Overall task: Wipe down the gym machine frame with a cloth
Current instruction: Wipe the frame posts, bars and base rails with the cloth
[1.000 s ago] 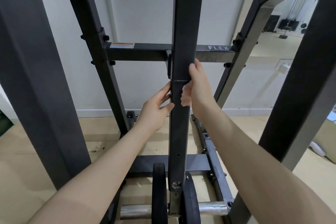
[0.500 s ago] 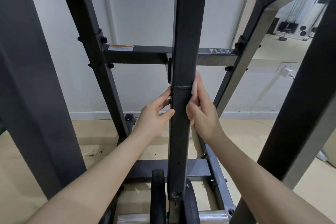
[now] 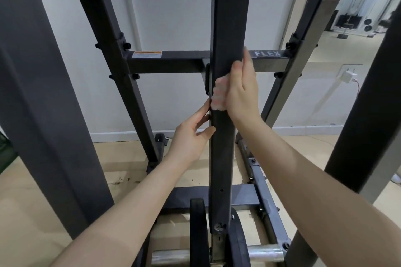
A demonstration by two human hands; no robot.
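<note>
A dark grey upright post (image 3: 223, 158) of the gym machine frame stands straight ahead of me. My right hand (image 3: 240, 89) presses a small pale pink cloth (image 3: 219, 93) flat against the post's front face, fingers pointing up, at the height of the crossbar (image 3: 169, 60) marked FLEX. My left hand (image 3: 192, 134) rests on the post's left edge just below, thumb on the front and fingers curled behind it. Most of the cloth is hidden under my right palm.
Slanted frame legs (image 3: 121, 67) rise left and right, and a thick post (image 3: 43, 115) stands close on my left. Black weight plates (image 3: 197, 230) sit on a chrome bar (image 3: 264, 251) at the base. A white wall, wooden floor and a wall plug (image 3: 348, 76) lie behind.
My right hand has slid the cloth upward along the post, from just under the crossbar joint to level with it. My left hand stays gripping the post's left edge.
</note>
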